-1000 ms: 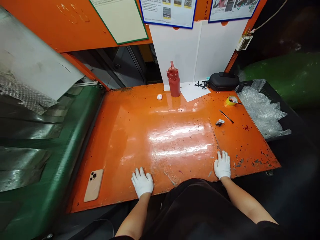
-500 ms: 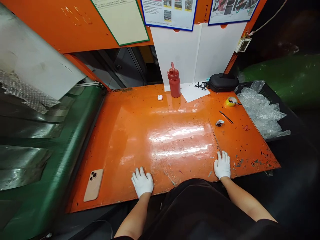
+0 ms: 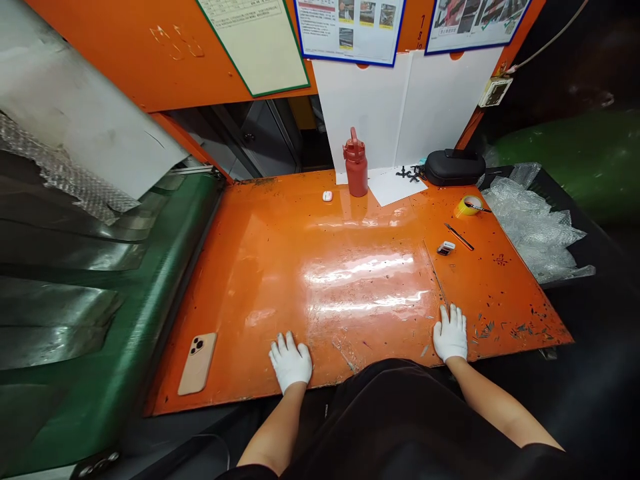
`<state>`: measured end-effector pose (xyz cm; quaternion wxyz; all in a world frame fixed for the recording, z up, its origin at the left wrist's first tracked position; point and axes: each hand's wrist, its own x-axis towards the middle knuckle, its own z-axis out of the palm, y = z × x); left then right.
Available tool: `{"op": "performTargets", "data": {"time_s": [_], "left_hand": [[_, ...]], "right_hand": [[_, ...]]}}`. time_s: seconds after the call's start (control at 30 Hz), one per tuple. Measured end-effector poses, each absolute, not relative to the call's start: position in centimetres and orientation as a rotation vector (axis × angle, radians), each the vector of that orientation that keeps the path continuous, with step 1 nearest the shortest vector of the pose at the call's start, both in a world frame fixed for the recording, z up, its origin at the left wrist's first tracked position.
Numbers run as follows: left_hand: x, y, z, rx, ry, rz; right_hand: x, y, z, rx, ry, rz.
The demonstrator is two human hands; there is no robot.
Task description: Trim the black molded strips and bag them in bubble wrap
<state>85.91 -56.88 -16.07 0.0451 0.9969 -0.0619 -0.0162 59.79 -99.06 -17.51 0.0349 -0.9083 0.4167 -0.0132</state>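
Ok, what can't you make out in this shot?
All in the head view:
Phone: screen hidden, lying face down on the table.
Left hand and right hand: palms hidden, turned down.
Black case: inside hidden by its shell.
Middle poster: small print unreadable, top cut off by picture's edge.

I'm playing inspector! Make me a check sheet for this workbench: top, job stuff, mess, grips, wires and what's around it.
Surface: orange table, shiny, scuffed.
Job's things: nothing seen being held.
Clutter: dark scraps at the right; beige phone, red bottle, yellow tape roll.
Grips: left grip and right grip white-gloved, open, resting on the table's near edge area.
Cables: pale cable by the wall box.
Surroundings: green belt-like surface left; bubble wrap right.
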Motion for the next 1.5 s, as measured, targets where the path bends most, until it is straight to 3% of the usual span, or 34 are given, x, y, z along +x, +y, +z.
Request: {"op": "performTargets", "data": {"time_s": [1.5], "left_hand": [[85.90,-56.80,-16.35,3.070,-0.216,-0.007]], "right_hand": [[59.82,-99.06,-17.14,-2.814,1.268,-0.087]]}}
